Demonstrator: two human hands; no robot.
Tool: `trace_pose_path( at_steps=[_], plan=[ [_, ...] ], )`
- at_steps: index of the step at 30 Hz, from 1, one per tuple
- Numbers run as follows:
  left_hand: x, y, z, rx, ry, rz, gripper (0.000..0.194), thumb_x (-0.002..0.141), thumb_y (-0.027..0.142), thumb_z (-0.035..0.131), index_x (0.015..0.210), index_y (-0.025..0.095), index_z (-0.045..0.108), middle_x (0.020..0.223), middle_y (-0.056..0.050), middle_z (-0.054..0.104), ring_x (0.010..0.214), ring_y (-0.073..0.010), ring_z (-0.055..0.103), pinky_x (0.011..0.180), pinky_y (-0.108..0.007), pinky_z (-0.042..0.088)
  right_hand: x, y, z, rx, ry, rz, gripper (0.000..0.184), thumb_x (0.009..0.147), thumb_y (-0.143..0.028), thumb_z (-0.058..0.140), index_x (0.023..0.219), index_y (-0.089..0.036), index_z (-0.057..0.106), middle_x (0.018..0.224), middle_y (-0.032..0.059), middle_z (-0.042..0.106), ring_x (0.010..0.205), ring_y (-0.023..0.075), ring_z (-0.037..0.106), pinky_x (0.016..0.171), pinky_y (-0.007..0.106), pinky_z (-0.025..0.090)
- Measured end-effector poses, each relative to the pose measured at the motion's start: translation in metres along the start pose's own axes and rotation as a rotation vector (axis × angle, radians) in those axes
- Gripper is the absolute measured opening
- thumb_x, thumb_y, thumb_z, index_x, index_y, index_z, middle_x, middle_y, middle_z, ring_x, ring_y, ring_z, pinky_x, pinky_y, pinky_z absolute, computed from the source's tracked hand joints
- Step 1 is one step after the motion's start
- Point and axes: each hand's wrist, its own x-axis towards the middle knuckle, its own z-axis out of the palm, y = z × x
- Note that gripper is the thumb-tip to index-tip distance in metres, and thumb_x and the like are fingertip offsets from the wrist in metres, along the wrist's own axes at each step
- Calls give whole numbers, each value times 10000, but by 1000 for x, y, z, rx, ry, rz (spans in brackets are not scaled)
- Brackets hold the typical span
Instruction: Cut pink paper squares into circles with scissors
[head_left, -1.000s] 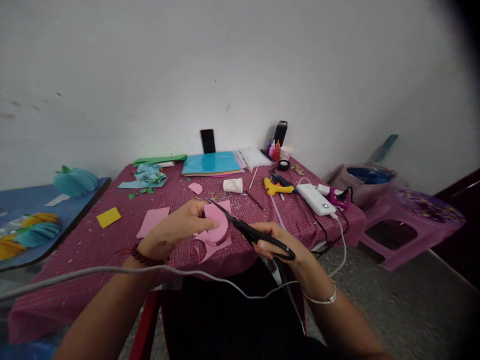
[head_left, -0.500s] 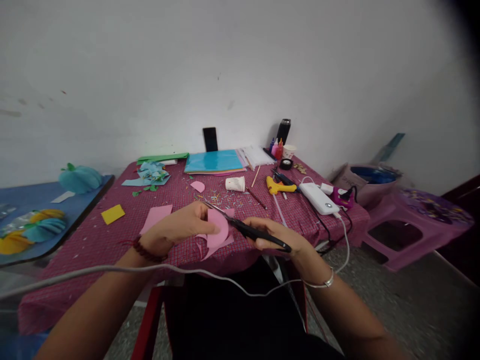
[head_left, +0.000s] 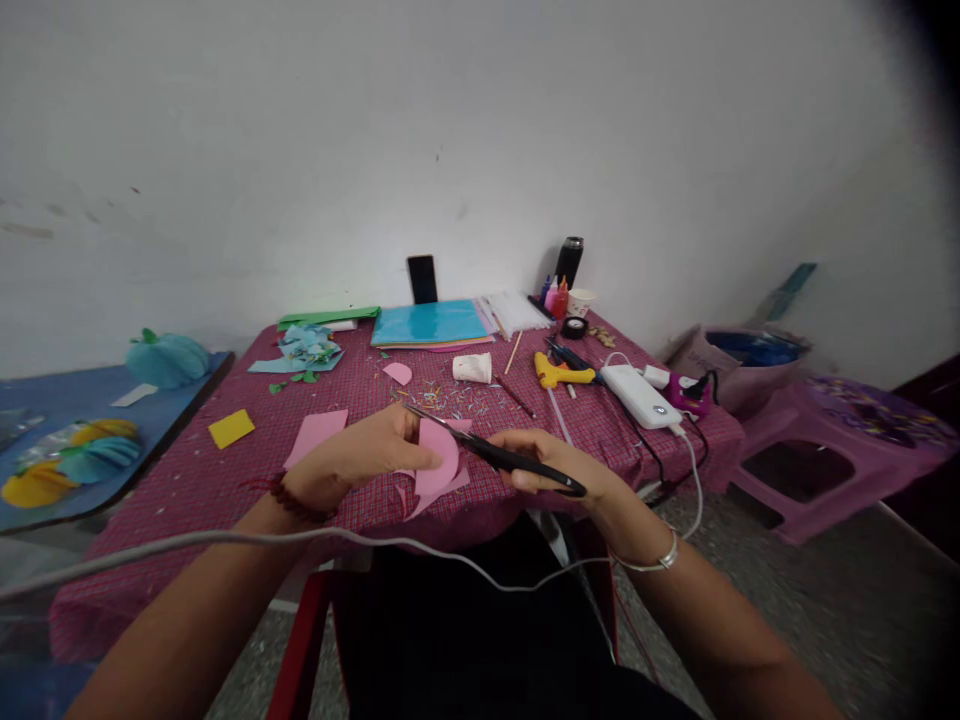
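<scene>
My left hand [head_left: 386,440] is closed on a piece of pink paper [head_left: 444,455] with a rounded edge, held above the front of the table. In my right hand [head_left: 551,458] is a pair of scissors [head_left: 517,463] with black handles. The blades point left and lie across the top of the pink paper, near my left fingers. Below the paper, thin pink offcuts [head_left: 431,500] hang or lie at the table edge; I cannot tell which. A flat pink sheet [head_left: 319,435] rests beside my left wrist, and a pink half-round piece [head_left: 398,373] lies farther back.
A paper cup [head_left: 472,368] lies on its side among colourful bits. To the right are a yellow glue gun [head_left: 562,372] and a white power bank [head_left: 641,396], whose cable [head_left: 420,551] runs across my forearms. A yellow square [head_left: 232,429] and blue paper scraps [head_left: 307,347] lie left.
The whole view has shifted slightly. Both hands keep their hold on the pink paper and the scissors, with hardly any visible movement between them.
</scene>
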Motion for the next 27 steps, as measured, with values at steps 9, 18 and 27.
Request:
trace_pose_path(
  at_steps=[9, 18, 27],
  plan=[
    [-1, -3, -3, 6, 5, -12, 79, 670, 214, 619, 657, 136, 621, 555, 31, 537, 517, -100, 472, 512, -215, 363, 2, -7, -10, -105, -39, -38, 559, 726, -550, 701, 1088, -129, 635, 786, -5, 535, 668, 110, 443, 595, 233, 361],
    [2, -5, -3, -45, 8, -30, 88, 629, 217, 648, 644, 140, 609, 580, 25, 560, 546, -108, 494, 545, -227, 404, 2, -11, -18, -160, -65, -22, 553, 743, -528, 698, 1102, -111, 637, 741, -16, 520, 626, 96, 418, 554, 217, 349],
    [0, -2, -3, -51, -13, -37, 77, 626, 201, 634, 648, 131, 612, 585, 27, 558, 541, -102, 482, 545, -226, 380, 5, -13, -25, -202, -99, -4, 522, 761, -501, 688, 1120, -123, 647, 946, 50, 616, 842, 174, 548, 762, 302, 436]
  ],
)
